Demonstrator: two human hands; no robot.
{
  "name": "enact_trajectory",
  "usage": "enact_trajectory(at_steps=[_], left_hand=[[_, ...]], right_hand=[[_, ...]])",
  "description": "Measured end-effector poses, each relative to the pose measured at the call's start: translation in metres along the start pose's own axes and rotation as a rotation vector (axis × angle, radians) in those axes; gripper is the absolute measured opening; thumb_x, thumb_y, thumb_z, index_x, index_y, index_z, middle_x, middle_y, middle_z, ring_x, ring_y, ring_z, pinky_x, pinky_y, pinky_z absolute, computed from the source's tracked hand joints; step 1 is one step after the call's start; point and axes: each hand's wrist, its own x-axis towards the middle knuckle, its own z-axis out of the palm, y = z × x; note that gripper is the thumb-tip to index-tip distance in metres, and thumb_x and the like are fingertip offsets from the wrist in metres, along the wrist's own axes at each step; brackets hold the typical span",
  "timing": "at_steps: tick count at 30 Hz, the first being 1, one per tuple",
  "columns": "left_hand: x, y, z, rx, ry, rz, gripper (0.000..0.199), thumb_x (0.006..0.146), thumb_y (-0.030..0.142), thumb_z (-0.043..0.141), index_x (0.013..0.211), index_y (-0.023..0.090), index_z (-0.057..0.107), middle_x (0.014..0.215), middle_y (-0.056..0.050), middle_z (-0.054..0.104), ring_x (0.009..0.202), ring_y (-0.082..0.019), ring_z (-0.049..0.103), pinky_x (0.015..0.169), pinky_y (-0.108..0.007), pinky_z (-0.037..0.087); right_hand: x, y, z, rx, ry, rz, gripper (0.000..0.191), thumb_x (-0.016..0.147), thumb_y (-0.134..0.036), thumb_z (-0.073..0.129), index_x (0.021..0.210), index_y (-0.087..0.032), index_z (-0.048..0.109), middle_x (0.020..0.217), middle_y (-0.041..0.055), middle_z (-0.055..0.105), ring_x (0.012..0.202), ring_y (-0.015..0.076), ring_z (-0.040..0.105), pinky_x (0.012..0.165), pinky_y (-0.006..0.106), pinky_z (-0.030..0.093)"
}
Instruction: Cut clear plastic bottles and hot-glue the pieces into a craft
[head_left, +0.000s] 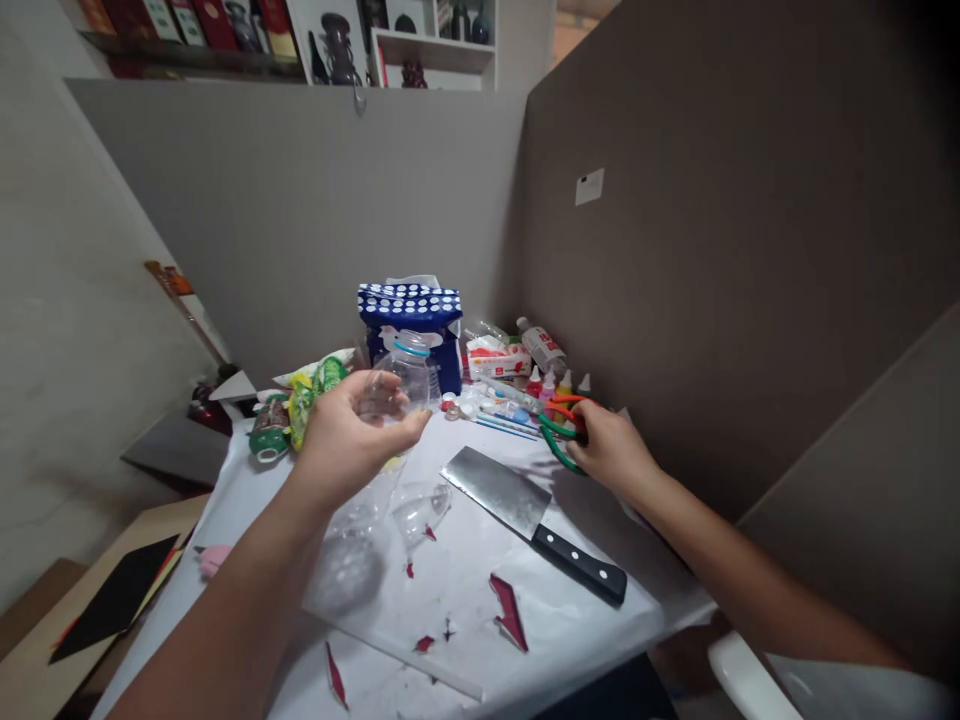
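Observation:
My left hand is wrapped round a clear plastic bottle piece with a blue ring at its neck, held upright above the table. At the right, my right hand grips scissors with green and orange handles; their blades point left toward the brushes. A cleaver with a black handle lies flat between and below the hands. Clear plastic pieces rest under my left hand, and dark red scraps are scattered near the front.
Behind are a blue dotted bag, a tissue pack, a lying bottle, paint bottles and brushes. A green bottle lies at the left. Grey partitions stand behind and to the right.

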Motion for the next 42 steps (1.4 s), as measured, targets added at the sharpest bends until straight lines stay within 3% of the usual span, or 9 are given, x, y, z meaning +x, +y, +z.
enact_trajectory(at_steps=[2,5,8,10,14,19,29,36,42], left_hand=[[0.0,-0.001,0.002,0.077,0.031,0.022,0.042,0.059,0.038,0.082,0.09,0.018,0.062,0.087,-0.004,0.066,0.078,-0.018,0.062,0.068,-0.03,0.049],[-0.001,0.0,0.005,0.188,0.081,0.039,0.043,0.06,0.04,0.081,0.092,0.019,0.063,0.088,-0.003,0.066,0.08,-0.019,0.063,0.07,-0.031,0.048],[-0.003,0.001,0.008,0.239,0.112,0.076,0.039,0.062,0.039,0.08,0.09,0.019,0.062,0.086,-0.002,0.066,0.08,-0.019,0.063,0.071,-0.031,0.048],[-0.004,0.001,0.01,0.237,0.12,0.092,0.036,0.064,0.037,0.078,0.089,0.019,0.062,0.083,-0.002,0.066,0.079,-0.018,0.063,0.071,-0.03,0.049],[-0.004,0.001,0.012,0.237,0.115,0.078,0.034,0.065,0.036,0.076,0.09,0.018,0.061,0.083,-0.002,0.066,0.079,-0.018,0.064,0.071,-0.029,0.049],[-0.006,0.0,0.014,0.29,0.122,0.081,0.032,0.066,0.038,0.075,0.09,0.02,0.062,0.083,-0.001,0.067,0.076,-0.018,0.063,0.072,-0.03,0.05],[-0.016,-0.002,0.024,0.359,0.03,0.193,0.026,0.069,0.032,0.072,0.088,0.02,0.06,0.083,0.0,0.066,0.076,-0.018,0.063,0.076,-0.03,0.051],[-0.018,-0.008,0.029,0.365,-0.009,0.309,0.027,0.069,0.029,0.072,0.091,0.02,0.059,0.086,-0.001,0.065,0.08,-0.018,0.064,0.078,-0.031,0.051],[-0.02,-0.009,0.03,0.284,-0.043,0.287,0.031,0.064,0.026,0.073,0.092,0.02,0.061,0.084,-0.001,0.067,0.076,-0.018,0.065,0.078,-0.032,0.054]], right_hand=[[-0.006,-0.006,-0.005,0.108,0.021,-0.02,0.01,0.082,-0.025,0.057,0.087,-0.019,0.051,0.08,0.0045,0.065,0.075,0.021,0.062,0.066,0.028,0.045],[-0.022,-0.02,-0.01,0.301,-0.036,-0.085,0.022,0.091,-0.039,0.044,0.078,-0.021,0.048,0.068,-0.0001,0.06,0.062,0.0162,0.059,0.059,0.026,0.046],[-0.039,-0.034,-0.017,0.61,-0.153,-0.19,0.013,0.084,-0.034,0.051,0.082,-0.021,0.05,0.08,0.0014,0.063,0.07,0.0171,0.061,0.062,0.026,0.048],[-0.047,-0.039,-0.021,0.68,-0.23,-0.253,0.021,0.077,-0.03,0.06,0.094,-0.021,0.051,0.091,0.0034,0.063,0.08,0.0201,0.061,0.066,0.028,0.049],[-0.051,-0.043,-0.026,0.557,-0.353,-0.297,0.04,0.08,-0.033,0.061,0.115,-0.023,0.043,0.103,0.0064,0.059,0.09,0.0234,0.058,0.074,0.034,0.049],[-0.048,-0.049,-0.025,0.478,-0.286,-0.2,0.035,0.078,-0.035,0.066,0.101,-0.024,0.042,0.103,0.0061,0.054,0.093,0.0249,0.055,0.078,0.037,0.048],[-0.045,-0.057,-0.021,0.486,-0.284,-0.169,0.044,0.077,-0.045,0.07,0.107,-0.023,0.046,0.108,0.007,0.054,0.1,0.0264,0.054,0.083,0.038,0.047],[-0.037,-0.051,-0.023,0.388,-0.187,-0.266,0.048,0.081,-0.059,0.063,0.11,-0.021,0.053,0.107,0.0083,0.053,0.09,0.0252,0.057,0.074,0.036,0.047],[-0.034,-0.05,-0.028,0.251,-0.031,-0.276,0.051,0.08,-0.065,0.06,0.102,-0.019,0.059,0.098,0.0089,0.054,0.082,0.0241,0.057,0.071,0.036,0.047]])
